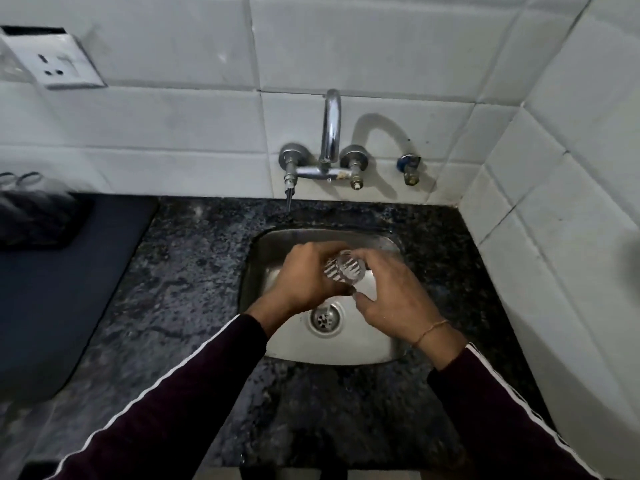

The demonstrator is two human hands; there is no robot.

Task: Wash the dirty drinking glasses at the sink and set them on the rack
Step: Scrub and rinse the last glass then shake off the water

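A ribbed glass (343, 270) is held over the sink (263, 251), caught between both hands and tipped on its side, its mouth or base turned toward the camera; which end cannot be told. The left hand (304, 278) is wrapped around the glass from the left, fingers curled over the top and thumb below. The right hand (398, 296) is pressed against the glass from the right, fingers spread along its far side, thumb tucked low near the left thumb. A thin band (431, 332) is worn at the right wrist. Directly beneath the hands, the drain (325, 319) is seen in the steel basin. Beyond the hands, on the tiled wall, the tap (330, 133) is mounted, its spout arched forward. No water stream can be made out. Around the sink, dark speckled counter (194, 271) is spread. Far to the left of the left hand, a dark mat (52, 306) is laid, and blurred rims of glassware (20, 178) are glimpsed at its far end.
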